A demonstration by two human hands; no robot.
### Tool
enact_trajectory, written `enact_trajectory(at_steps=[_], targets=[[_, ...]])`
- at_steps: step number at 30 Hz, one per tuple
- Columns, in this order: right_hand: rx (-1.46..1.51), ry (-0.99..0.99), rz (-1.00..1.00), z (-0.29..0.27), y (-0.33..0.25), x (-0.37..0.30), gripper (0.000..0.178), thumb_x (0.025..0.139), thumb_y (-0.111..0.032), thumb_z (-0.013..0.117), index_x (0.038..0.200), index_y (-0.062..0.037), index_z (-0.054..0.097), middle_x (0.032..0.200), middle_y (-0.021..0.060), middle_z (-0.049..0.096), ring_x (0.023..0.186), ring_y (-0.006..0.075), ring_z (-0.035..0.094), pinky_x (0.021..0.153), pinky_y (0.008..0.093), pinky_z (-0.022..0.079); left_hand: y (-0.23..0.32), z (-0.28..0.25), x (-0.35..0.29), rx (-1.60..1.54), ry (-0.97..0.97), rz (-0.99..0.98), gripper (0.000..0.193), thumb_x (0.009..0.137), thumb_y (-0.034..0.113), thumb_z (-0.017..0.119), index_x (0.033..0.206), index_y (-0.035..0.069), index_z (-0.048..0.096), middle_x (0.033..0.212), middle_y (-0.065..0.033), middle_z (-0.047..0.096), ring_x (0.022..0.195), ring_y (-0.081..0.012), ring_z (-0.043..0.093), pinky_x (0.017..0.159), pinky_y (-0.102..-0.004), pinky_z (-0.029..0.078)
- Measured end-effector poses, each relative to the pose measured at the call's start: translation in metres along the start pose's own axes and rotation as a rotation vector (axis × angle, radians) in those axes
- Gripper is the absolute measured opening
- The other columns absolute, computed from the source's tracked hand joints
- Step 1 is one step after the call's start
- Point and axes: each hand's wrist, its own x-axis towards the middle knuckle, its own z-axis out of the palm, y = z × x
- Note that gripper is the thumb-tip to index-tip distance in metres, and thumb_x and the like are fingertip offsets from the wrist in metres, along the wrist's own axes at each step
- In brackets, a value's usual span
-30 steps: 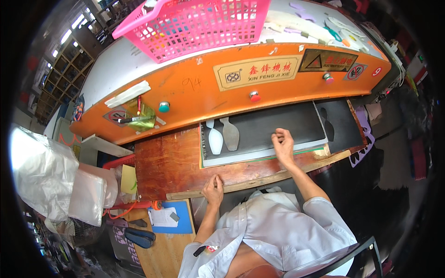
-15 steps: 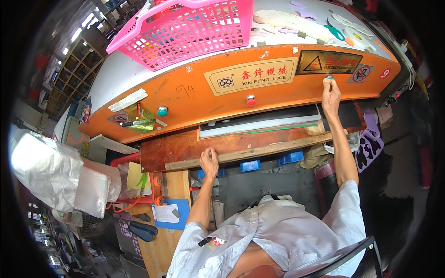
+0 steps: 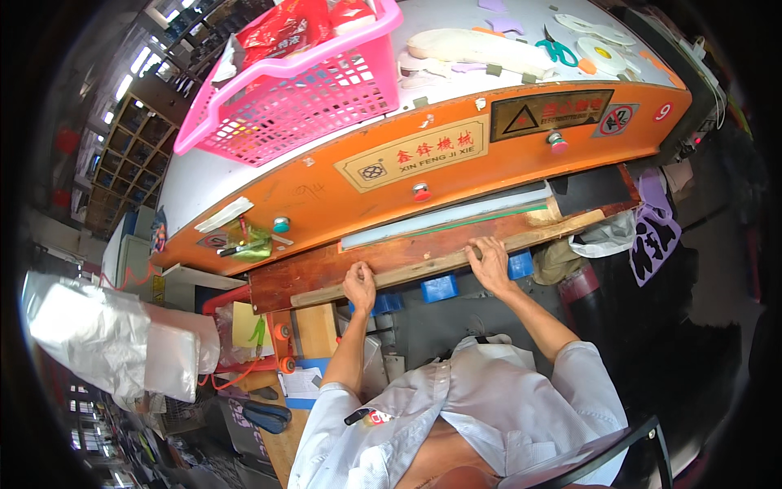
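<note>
My left hand (image 3: 359, 287) is at the front edge of a reddish-brown wooden board (image 3: 314, 259), its fingers curled closed; anything inside them is hidden. To its right, my right hand (image 3: 489, 266) lies over the worn wooden strip (image 3: 407, 270) along that edge, fingers apart and holding nothing. Behind the board runs a pale slab (image 3: 444, 218) with a green edge, under the orange machine front (image 3: 513, 159). That front carries a green button (image 3: 282, 225), a red button (image 3: 420, 192) and another red-and-green button (image 3: 557, 143).
A pink basket (image 3: 305, 110) with red packets stands on the machine's white top, near teal-handled scissors (image 3: 560, 53) and a tape roll (image 3: 599, 59). Plastic bags (image 3: 90, 326) hang at left. Blue blocks (image 3: 440, 288) sit below the board, and an orange-wheeled cart (image 3: 284, 346) is at lower left.
My right hand has left the button at the machine's right and come down to the wooden strip, its fingers spreading. My left hand stays by the board's edge. The view has shifted.
</note>
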Motion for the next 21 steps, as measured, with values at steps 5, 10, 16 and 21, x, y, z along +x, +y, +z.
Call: enact_trajectory(at_steps=[5, 10, 16, 21], targets=[[-0.119, 0.075, -0.068, 0.019, -0.012, -0.005, 0.02, 0.093, -0.019, 0.07, 0.101, -0.0016, 0.075, 0.098, 0.0162, 0.073, 0.1, 0.0363, 0.066, 0.097, 0.0475, 0.047, 0.005, -0.002, -0.001, 0.039, 0.025, 0.069, 0.02, 0.099, 0.025, 0.065, 0.098, 0.007, 0.074, 0.08, -0.0141, 0.069, 0.078, -0.0332, 0.067, 0.075, -0.0457, 0.054], [-0.098, -0.058, 0.066, 0.018, -0.002, -0.022, 0.024, 0.094, -0.022, 0.069, 0.1, -0.0004, 0.077, 0.1, 0.0185, 0.074, 0.102, 0.0384, 0.065, 0.095, 0.0474, 0.049, -0.001, -0.011, -0.017, -0.06, -0.07, 0.035, 0.02, 0.099, 0.024, 0.064, 0.097, 0.006, 0.072, 0.082, -0.0148, 0.068, 0.085, -0.0341, 0.065, 0.078, -0.0463, 0.051], [-0.161, -0.046, 0.189, 0.013, -0.033, -0.058, 0.026, 0.089, -0.026, 0.074, 0.1, -0.0027, 0.078, 0.1, 0.0158, 0.076, 0.103, 0.035, 0.065, 0.096, 0.0478, 0.048, 0.008, -0.035, -0.069, -0.118, -0.094, -0.046, 0.017, 0.096, 0.015, 0.067, 0.104, 0.002, 0.073, 0.084, -0.0132, 0.069, 0.09, -0.0345, 0.063, 0.084, -0.0469, 0.05], [-0.151, -0.076, 0.051, 0.084, -0.1, -0.021, 0.071, 0.079, -0.04, 0.082, 0.132, 0.0033, 0.063, 0.143, 0.0245, 0.056, 0.129, 0.0422, 0.05, 0.109, 0.0538, 0.041, 0.046, -0.024, -0.044, -0.201, -0.074, 0.269, 0.043, 0.099, 0.001, 0.052, 0.142, -0.003, 0.055, 0.14, -0.0245, 0.057, 0.131, -0.0402, 0.054, 0.11, -0.0452, 0.045]])
